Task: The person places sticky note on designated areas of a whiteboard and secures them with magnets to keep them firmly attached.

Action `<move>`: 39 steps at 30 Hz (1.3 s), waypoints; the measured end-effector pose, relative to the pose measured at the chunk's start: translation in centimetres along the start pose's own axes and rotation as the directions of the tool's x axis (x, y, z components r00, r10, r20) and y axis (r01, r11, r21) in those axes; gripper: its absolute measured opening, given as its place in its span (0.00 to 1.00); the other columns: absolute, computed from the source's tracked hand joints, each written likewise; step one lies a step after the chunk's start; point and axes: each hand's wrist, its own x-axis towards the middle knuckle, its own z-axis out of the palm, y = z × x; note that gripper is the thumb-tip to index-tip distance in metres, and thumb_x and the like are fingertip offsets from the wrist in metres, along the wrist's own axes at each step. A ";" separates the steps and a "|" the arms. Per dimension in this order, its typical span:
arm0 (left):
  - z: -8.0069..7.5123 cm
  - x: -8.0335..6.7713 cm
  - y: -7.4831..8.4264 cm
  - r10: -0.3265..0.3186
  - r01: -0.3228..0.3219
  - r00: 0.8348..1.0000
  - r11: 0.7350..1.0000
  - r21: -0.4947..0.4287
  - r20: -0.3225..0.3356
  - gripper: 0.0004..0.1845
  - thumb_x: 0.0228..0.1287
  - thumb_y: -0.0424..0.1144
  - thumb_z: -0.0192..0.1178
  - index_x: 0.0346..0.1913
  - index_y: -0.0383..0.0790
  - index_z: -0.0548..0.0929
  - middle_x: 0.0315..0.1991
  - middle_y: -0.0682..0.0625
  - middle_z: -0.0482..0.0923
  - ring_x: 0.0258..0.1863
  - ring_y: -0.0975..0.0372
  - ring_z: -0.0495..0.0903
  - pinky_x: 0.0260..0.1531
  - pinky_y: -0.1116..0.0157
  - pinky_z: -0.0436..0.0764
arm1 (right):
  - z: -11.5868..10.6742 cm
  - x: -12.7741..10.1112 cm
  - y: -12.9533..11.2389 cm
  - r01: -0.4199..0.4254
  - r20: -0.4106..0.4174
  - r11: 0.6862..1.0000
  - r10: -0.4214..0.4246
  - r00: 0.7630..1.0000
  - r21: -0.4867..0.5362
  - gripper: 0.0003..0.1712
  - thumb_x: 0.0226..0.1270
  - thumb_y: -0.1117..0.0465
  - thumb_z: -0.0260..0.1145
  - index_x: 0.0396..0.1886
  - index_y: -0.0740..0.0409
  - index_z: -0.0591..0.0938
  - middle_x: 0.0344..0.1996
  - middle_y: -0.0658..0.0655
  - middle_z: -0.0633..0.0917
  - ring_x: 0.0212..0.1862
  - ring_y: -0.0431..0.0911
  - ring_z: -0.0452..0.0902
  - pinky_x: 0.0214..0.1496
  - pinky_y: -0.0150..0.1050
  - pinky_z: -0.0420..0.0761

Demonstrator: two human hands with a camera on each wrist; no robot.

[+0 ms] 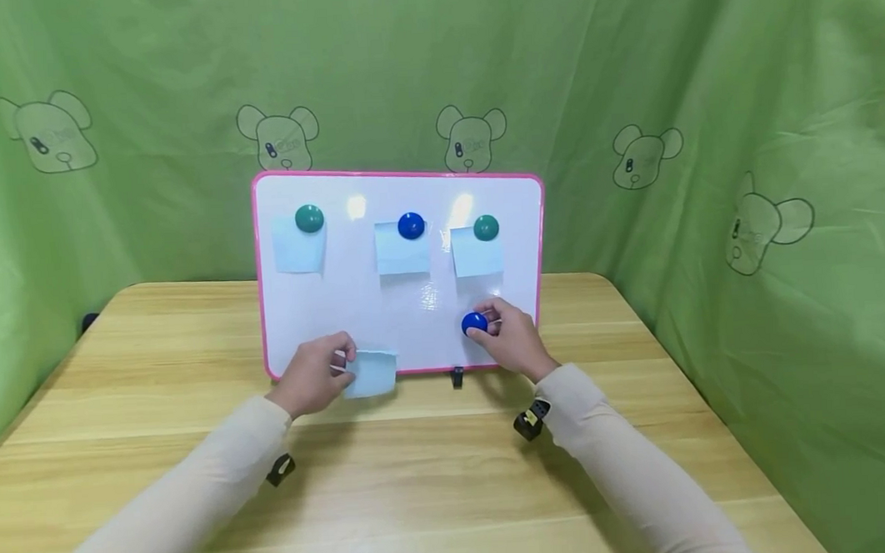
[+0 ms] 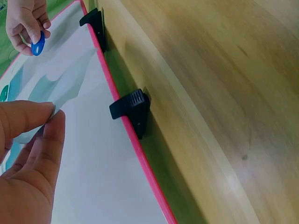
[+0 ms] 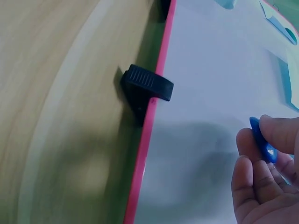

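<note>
A pink-framed whiteboard stands on the table. Near its lower edge, my left hand pinches a light blue paper note between thumb and fingertip; the left wrist view shows this note bent. My right hand holds a round blue magnet by thumb and fingers in front of the board's lower right. In the right wrist view the magnet is seen edge-on, apart from the board. Three notes hang higher up, under a green magnet, a blue magnet and another green magnet.
Black clips grip the board's bottom edge, one clip showing between my hands. The wooden table extends toward me. Green curtains with printed bear heads hang behind and at both sides.
</note>
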 end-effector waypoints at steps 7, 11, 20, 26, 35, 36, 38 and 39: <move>-0.7 -0.2 -0.2 -0.072 0.072 0.997 0.997 -0.021 -0.025 0.13 0.57 0.22 0.62 0.43 0.38 0.75 0.52 0.38 0.78 0.45 0.49 0.82 0.43 0.56 0.84 | 0.7 0.8 -0.6 -0.008 0.000 1.000 0.008 1.000 0.028 0.19 0.63 0.62 0.70 0.51 0.61 0.78 0.42 0.59 0.81 0.42 0.50 0.75 0.46 0.41 0.80; -1.0 -0.2 -0.2 -0.110 0.108 0.993 0.994 -0.027 -0.049 0.16 0.59 0.23 0.60 0.49 0.37 0.75 0.55 0.37 0.76 0.46 0.48 0.81 0.43 0.55 0.84 | 1.0 1.1 -1.1 -0.002 0.002 0.999 0.002 1.000 0.035 0.19 0.63 0.61 0.70 0.52 0.61 0.78 0.40 0.58 0.81 0.40 0.50 0.73 0.42 0.39 0.78; -1.5 -0.3 -0.4 -0.164 0.161 0.984 0.986 -0.047 -0.063 0.18 0.62 0.24 0.58 0.54 0.37 0.73 0.60 0.36 0.72 0.50 0.46 0.79 0.45 0.55 0.83 | 1.7 1.5 -2.3 0.027 -0.012 0.998 -0.027 1.000 0.050 0.18 0.63 0.61 0.70 0.51 0.61 0.78 0.40 0.58 0.81 0.40 0.49 0.75 0.41 0.39 0.79; -2.0 -0.5 -0.9 -0.158 0.154 0.984 0.987 -0.049 -0.087 0.19 0.61 0.24 0.58 0.55 0.35 0.72 0.60 0.35 0.72 0.49 0.45 0.79 0.44 0.54 0.83 | 2.3 1.9 -2.8 0.033 -0.007 0.997 -0.033 0.999 0.071 0.18 0.63 0.61 0.69 0.50 0.61 0.78 0.41 0.58 0.82 0.40 0.48 0.77 0.42 0.39 0.80; -2.9 -0.6 -1.7 -0.176 0.169 0.978 0.983 -0.065 -0.116 0.19 0.62 0.24 0.58 0.56 0.34 0.71 0.58 0.34 0.71 0.49 0.44 0.79 0.44 0.53 0.83 | 3.7 2.2 -4.2 0.019 0.010 0.990 -0.021 1.000 0.140 0.15 0.65 0.63 0.68 0.50 0.60 0.78 0.43 0.57 0.82 0.40 0.48 0.78 0.43 0.39 0.81; -3.0 -0.7 -1.8 -0.174 0.167 0.977 0.984 -0.061 -0.122 0.19 0.61 0.24 0.58 0.56 0.34 0.71 0.58 0.33 0.71 0.48 0.44 0.79 0.44 0.53 0.83 | 3.9 2.3 -4.3 0.020 0.011 0.989 -0.022 1.000 0.144 0.15 0.65 0.63 0.68 0.50 0.59 0.78 0.43 0.57 0.82 0.40 0.47 0.78 0.43 0.39 0.81; -3.2 -0.7 -2.0 -0.172 0.166 0.976 0.985 -0.054 -0.133 0.20 0.61 0.24 0.58 0.56 0.33 0.71 0.58 0.33 0.71 0.48 0.44 0.79 0.44 0.53 0.83 | 4.3 2.3 -4.5 0.025 0.011 0.988 -0.027 1.000 0.154 0.15 0.65 0.63 0.68 0.50 0.59 0.78 0.43 0.57 0.82 0.40 0.47 0.79 0.43 0.39 0.82; -3.3 -0.7 -2.1 -0.169 0.163 0.976 0.985 -0.052 -0.139 0.20 0.61 0.24 0.58 0.56 0.33 0.71 0.58 0.33 0.71 0.48 0.43 0.79 0.43 0.53 0.84 | 4.4 2.3 -4.6 0.028 0.012 0.986 -0.031 0.999 0.162 0.15 0.65 0.63 0.67 0.50 0.59 0.78 0.43 0.57 0.82 0.40 0.47 0.79 0.43 0.39 0.82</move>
